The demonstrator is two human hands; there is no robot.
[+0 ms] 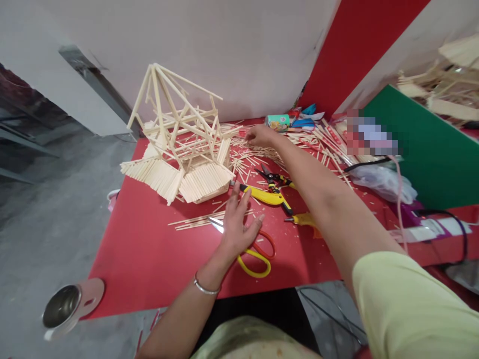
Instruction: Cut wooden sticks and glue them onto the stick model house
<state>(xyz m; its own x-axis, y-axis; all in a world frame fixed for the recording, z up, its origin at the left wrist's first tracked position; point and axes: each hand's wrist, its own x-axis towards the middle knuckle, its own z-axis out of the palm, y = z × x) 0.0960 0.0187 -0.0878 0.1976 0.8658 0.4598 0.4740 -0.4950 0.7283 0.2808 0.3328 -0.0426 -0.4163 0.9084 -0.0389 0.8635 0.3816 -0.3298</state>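
My left hand (237, 222) lies flat with fingers spread on the red table (149, 249), resting over a pair of scissors (254, 254) with red and yellow handles. My right hand (261, 134) reaches far across the table into a scattered pile of thin wooden sticks (299, 144); its fingers curl down onto the sticks, and whether they hold one is hidden. A stick-built house model (179, 149) stands left of that hand. Yellow-handled pliers (271, 192) lie between my two hands.
A steel cup (62, 305) sits at the table's near-left corner. A green board (430, 149) leans at the right, with a plastic bag (381, 179) and black cable (449, 219) before it. A small can (277, 121) stands by the wall. A bundle of sticks (194, 220) lies near my left hand.
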